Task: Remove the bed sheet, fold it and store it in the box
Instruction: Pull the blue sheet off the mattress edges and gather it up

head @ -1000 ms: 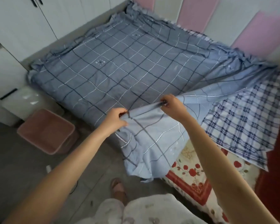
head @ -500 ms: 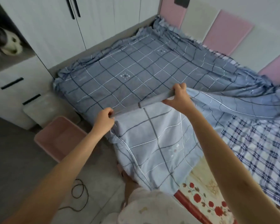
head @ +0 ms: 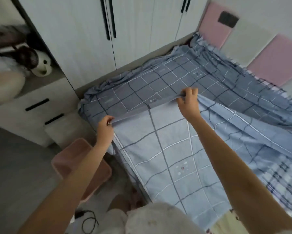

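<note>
A blue checked bed sheet (head: 168, 81) covers the bed, darker side up at the far end. Its near part (head: 167, 149) is turned over toward the far side, paler underside up. My left hand (head: 104, 125) pinches the sheet's hem at the left. My right hand (head: 188, 102) grips the same hem further right and further away, so the edge runs taut between them. A pink box (head: 69, 159) stands open on the floor to the left of the bed, under my left forearm.
A white wardrobe (head: 125, 31) with black handles runs along the far side of the bed. A drawer unit (head: 32, 112) stands at the left. A plaid underlayer (head: 286, 179) shows at the right. A black cable (head: 89, 220) lies on the floor.
Both hands have carried the sheet's edge further over the bed, and more of the pale underside now lies turned over. The view has tilted up toward the wardrobe.
</note>
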Demonstrator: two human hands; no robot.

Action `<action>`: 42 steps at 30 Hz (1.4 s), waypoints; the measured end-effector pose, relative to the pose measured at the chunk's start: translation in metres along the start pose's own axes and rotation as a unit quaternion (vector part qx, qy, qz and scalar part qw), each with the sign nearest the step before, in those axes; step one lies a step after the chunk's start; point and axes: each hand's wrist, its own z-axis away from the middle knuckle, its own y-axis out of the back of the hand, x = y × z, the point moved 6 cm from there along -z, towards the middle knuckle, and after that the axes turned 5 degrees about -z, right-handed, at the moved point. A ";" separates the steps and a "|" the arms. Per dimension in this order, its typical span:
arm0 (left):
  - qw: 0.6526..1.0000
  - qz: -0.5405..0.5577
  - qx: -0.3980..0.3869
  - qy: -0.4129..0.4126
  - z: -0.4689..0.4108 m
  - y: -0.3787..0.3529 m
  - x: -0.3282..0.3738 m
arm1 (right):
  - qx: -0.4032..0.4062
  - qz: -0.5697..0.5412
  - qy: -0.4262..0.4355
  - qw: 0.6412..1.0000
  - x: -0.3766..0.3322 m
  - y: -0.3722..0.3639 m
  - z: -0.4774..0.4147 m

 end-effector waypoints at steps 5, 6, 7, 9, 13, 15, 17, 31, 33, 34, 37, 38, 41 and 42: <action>0.998 0.046 0.006 0.038 -0.058 0.019 -0.031 | -0.021 -0.020 -0.007 1.000 -0.029 -0.075 -0.056; 0.998 0.057 0.001 0.042 -0.072 0.021 -0.040 | -0.027 -0.024 -0.010 0.999 -0.034 -0.093 -0.069; 0.997 0.068 -0.003 0.042 -0.088 0.024 -0.049 | -0.033 -0.028 -0.017 0.999 -0.039 -0.112 -0.082; 0.996 0.073 -0.022 0.043 -0.127 0.027 -0.069 | -0.039 -0.036 -0.027 0.998 -0.046 -0.151 -0.112; 0.995 0.088 -0.036 0.043 -0.217 0.024 -0.125 | -0.052 -0.042 -0.051 0.996 -0.049 -0.245 -0.175; 0.994 0.100 -0.010 0.051 -0.269 0.021 -0.151 | -0.051 -0.037 -0.053 0.997 -0.053 -0.296 -0.215; 0.994 0.097 0.012 0.048 -0.316 0.020 -0.168 | -0.041 -0.024 -0.038 0.998 -0.060 -0.337 -0.252; 0.948 -0.299 0.103 -0.034 -0.529 -0.058 -0.322 | -0.223 0.067 0.141 0.962 -0.029 -0.600 -0.357; 0.929 -0.360 0.083 -0.033 -0.530 -0.073 -0.340 | -0.237 0.106 0.166 0.951 -0.013 -0.620 -0.334; 0.923 -0.374 0.080 -0.034 -0.528 -0.078 -0.348 | -0.230 0.118 0.182 0.949 -0.007 -0.624 -0.321; 0.922 -0.372 0.103 -0.034 -0.495 -0.099 -0.359 | -0.208 0.094 0.241 0.943 0.019 -0.620 -0.261; 0.920 -0.368 0.121 -0.062 -0.469 -0.111 -0.353 | -0.201 0.075 0.251 0.944 0.035 -0.609 -0.233; 0.911 -0.339 0.140 -0.190 -0.377 -0.146 -0.329 | -0.171 0.031 0.247 0.953 0.079 -0.563 -0.154; 0.914 -0.318 0.122 -0.219 -0.341 -0.161 -0.321 | -0.157 0.035 0.248 0.955 0.096 -0.542 -0.130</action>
